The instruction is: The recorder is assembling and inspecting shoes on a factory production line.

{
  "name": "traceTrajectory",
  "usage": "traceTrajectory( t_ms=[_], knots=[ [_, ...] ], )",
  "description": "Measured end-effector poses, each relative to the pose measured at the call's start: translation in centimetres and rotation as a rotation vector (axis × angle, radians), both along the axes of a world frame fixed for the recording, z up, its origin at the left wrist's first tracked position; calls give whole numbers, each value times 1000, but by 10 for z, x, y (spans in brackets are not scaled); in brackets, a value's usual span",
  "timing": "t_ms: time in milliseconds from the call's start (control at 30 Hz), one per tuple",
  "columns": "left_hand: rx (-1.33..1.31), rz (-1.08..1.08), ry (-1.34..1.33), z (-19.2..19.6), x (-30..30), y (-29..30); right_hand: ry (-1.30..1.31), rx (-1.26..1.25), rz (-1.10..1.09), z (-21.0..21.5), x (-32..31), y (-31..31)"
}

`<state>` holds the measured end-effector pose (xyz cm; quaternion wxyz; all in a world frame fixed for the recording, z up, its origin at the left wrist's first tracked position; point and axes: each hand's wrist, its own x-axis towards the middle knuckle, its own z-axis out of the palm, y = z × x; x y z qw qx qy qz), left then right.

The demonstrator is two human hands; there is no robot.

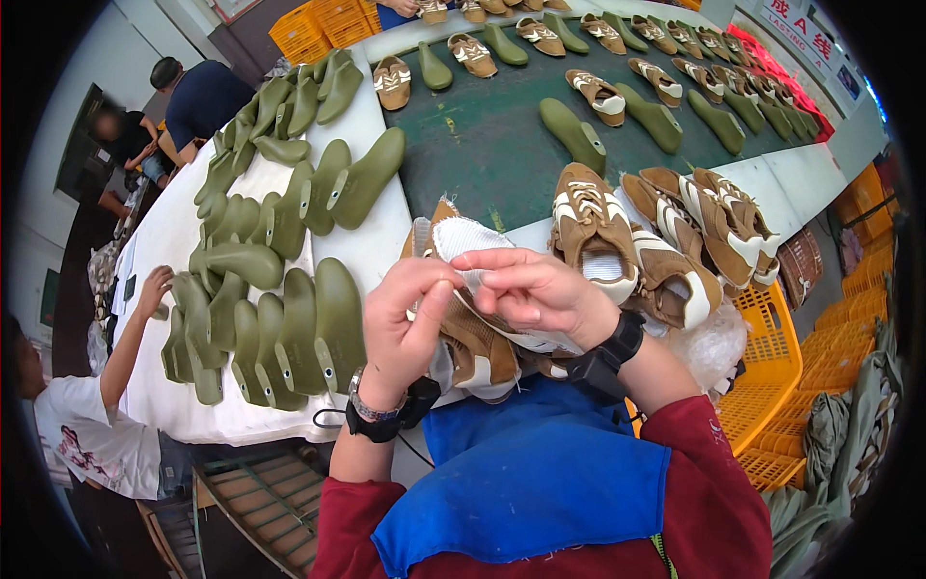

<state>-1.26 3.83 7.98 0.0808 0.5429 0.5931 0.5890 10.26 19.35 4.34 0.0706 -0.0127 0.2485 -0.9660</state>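
My left hand [409,314] and my right hand [542,292] meet in front of me, thumbs and fingertips pinched close together. Whatever is between the fingertips is too small to make out. Just below and behind them lie brown and white shoe uppers [475,359], partly covered by my hands, with a white ribbed lining [467,237] showing. To the right of my right hand stands a brown laced shoe [590,224], beside several more brown and white shoes [679,280] in a pile. Left of my left hand, green shoe lasts [337,323] stand in rows.
A green conveyor belt [453,164] bears shoes and green lasts in lines. Yellow crates [772,362] stand at the right, by a clear plastic bag [709,345]. At the left, a co-worker's hand [154,289] reaches to the lasts on the white-covered table [227,422]. Other people are farther back.
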Motion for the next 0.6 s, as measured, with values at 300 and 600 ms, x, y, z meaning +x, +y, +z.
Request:
traceTrajectory(
  t_ms=[300, 600],
  knots=[
    [-27, 45, 303, 6, 5, 1, -53, 800, -84, 19, -9, -10],
    [-141, 118, 297, 3, -28, 11, -141, 575, -442, 2, -6, -14]
  ],
)
